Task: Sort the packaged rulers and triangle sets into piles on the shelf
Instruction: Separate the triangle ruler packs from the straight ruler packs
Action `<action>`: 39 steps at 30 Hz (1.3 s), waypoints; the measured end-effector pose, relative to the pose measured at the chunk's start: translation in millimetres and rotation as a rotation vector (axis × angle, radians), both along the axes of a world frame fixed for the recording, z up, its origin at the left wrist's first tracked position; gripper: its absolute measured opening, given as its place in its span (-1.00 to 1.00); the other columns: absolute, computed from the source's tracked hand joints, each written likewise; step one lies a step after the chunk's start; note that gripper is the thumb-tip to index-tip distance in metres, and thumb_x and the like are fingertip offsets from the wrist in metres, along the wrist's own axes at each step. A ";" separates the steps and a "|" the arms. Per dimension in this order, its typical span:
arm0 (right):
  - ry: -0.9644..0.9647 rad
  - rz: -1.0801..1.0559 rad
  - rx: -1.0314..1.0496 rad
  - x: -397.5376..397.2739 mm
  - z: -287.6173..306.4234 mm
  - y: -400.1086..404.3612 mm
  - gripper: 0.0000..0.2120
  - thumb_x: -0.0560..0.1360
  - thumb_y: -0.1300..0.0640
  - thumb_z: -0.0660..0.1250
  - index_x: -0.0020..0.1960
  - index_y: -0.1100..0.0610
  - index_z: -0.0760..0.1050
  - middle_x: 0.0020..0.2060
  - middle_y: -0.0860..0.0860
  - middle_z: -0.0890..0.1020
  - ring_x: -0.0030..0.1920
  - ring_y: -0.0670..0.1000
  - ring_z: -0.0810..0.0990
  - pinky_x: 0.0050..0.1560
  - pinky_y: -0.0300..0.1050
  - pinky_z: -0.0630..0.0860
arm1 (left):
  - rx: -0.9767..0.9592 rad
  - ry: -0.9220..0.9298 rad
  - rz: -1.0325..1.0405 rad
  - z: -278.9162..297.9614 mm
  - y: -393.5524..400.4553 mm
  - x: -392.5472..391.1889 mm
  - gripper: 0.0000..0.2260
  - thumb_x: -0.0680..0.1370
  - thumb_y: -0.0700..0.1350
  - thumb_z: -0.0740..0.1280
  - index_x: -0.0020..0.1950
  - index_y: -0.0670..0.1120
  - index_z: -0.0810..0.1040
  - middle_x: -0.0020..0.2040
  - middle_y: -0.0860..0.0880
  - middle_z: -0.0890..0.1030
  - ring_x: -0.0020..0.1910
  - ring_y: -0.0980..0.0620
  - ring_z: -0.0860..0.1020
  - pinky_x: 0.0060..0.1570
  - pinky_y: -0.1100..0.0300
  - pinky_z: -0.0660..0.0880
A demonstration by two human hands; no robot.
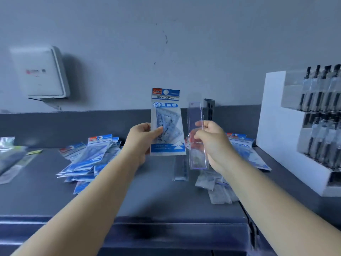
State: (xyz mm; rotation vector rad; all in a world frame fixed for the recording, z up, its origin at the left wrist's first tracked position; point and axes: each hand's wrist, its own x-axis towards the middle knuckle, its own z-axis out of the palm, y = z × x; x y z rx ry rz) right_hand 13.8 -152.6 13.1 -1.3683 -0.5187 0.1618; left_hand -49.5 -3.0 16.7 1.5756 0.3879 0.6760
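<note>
Far to the left we see some clear packs point(11, 163) lying at the edge of the shelf point(147, 196). Above them a white box point(39, 72) hangs on the wall.

Next comes a messy pile point(88, 159) of blue and white triangle packs, lying flat on the dark shelf. They overlap each other.

Our left hand point(142, 141) is up above the shelf. Its fingers point(156, 131) are curled on a triangle pack point(167, 122), with the thumb on the front. The pack stands upright in the air, and we can read "GEOMETRIC" near its top.

Just beside it, our right hand point(212, 143) holds a clear ruler point(197, 135), also upright. The fingers are curled around its middle, pinching it. The pack and the ruler sit close together but do not touch.

Under our hands one clear ruler pack point(180, 170) lies alone on the shelf. Near it, below our right arm, we see a small heap point(215, 187) of clear packs.

Behind our right hand lies another pile point(247, 150) of blue triangle packs.

On the far right stands a white rack point(282, 130) with rows of dark pens in clear sleeves.
</note>
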 end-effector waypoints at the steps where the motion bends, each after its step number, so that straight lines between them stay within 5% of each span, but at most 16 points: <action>1: -0.007 0.026 -0.010 -6.3 2.4 12.8 -0.73 0.48 0.45 0.11 0.05 0.14 0.36 -0.27 0.06 0.53 -0.34 -0.03 0.51 -0.36 -0.22 0.46 | 0.001 0.005 0.026 1.9 14.8 -9.8 -0.92 0.51 -0.13 0.40 -0.17 -0.08 0.56 -0.18 -0.03 0.65 -0.24 0.01 0.61 -0.30 0.20 0.58; 7: -0.029 0.151 -0.072 -44.1 13.3 88.7 -0.72 0.49 0.47 0.12 0.12 0.19 0.36 -0.26 0.05 0.53 -0.34 -0.04 0.53 -0.43 -0.30 0.48 | 0.097 0.042 0.157 7.7 112.2 -60.0 -0.91 0.49 -0.15 0.42 -0.17 -0.15 0.57 -0.13 -0.13 0.63 -0.16 -0.07 0.60 -0.10 0.06 0.58; 11: -0.030 0.172 -0.084 -65.2 17.2 134.9 -0.73 0.49 0.47 0.15 0.12 0.21 0.38 -0.24 0.08 0.52 -0.36 -0.03 0.54 -0.45 -0.32 0.49 | 0.391 0.213 0.225 -6.1 160.3 -66.4 -0.85 0.46 -0.11 0.43 -0.10 -0.18 0.56 -0.30 -0.04 0.52 -0.38 0.03 0.42 -0.37 0.21 0.33; 20: -0.051 0.144 -0.229 -110.6 19.2 250.9 -0.71 0.44 0.45 0.23 0.13 0.23 0.42 -0.23 0.10 0.53 -0.33 0.00 0.52 -0.24 -0.17 0.54 | 0.843 0.441 0.394 -19.3 272.1 -128.3 -0.79 0.50 0.01 0.32 0.09 -0.03 0.55 0.05 0.03 0.56 0.09 -0.06 0.51 0.12 0.08 0.45; 28: 0.011 0.326 -0.371 -178.7 2.9 378.7 -0.79 0.45 0.43 0.25 0.04 0.23 0.41 -0.36 0.11 0.50 -0.37 0.03 0.45 -0.30 -0.18 0.45 | 1.101 0.592 0.565 -25.6 372.0 -223.4 -0.78 0.53 -0.02 0.26 0.14 -0.01 0.54 0.13 0.01 0.57 0.17 -0.08 0.47 0.07 0.09 0.36; 32: -0.004 0.383 -0.420 -191.0 -0.6 423.1 -0.80 0.45 0.39 0.32 0.03 0.25 0.39 -0.19 0.15 0.50 -0.22 0.06 0.56 -0.03 -0.09 0.59 | 1.175 0.633 0.571 -26.0 399.4 -246.2 -0.73 0.55 0.01 0.24 0.22 -0.01 0.49 0.16 0.01 0.54 0.18 -0.07 0.47 0.12 0.09 0.34; 34: -0.169 0.317 -0.592 -191.4 -2.0 433.3 -0.69 0.46 0.27 0.35 0.16 0.30 0.39 0.04 0.18 0.54 0.01 0.13 0.59 0.14 0.01 0.54 | 1.202 0.655 0.561 -25.0 405.5 -249.0 -0.71 0.55 0.02 0.23 0.25 -0.01 0.47 0.17 0.01 0.54 0.18 -0.07 0.46 0.13 0.09 0.34; 36: -0.427 0.220 -0.761 -190.8 -3.1 433.2 -0.54 0.47 0.19 0.32 0.33 0.26 0.34 0.25 0.14 0.50 0.08 0.13 0.54 0.08 -0.11 0.46 | 1.232 0.676 0.542 -25.4 406.1 -247.5 -0.70 0.56 0.01 0.22 0.26 -0.01 0.45 0.17 0.01 0.53 0.19 -0.07 0.46 0.14 0.08 0.33; 39: -0.800 0.122 -0.901 -190.4 0.3 414.8 -0.64 0.51 0.16 0.24 0.30 0.11 0.38 0.20 0.02 0.51 0.13 0.07 0.50 0.00 -0.14 0.43 | 1.286 0.680 0.527 -25.6 396.6 -237.6 -0.72 0.56 -0.01 0.21 0.25 -0.01 0.45 0.16 0.01 0.53 0.18 -0.08 0.45 0.13 0.08 0.32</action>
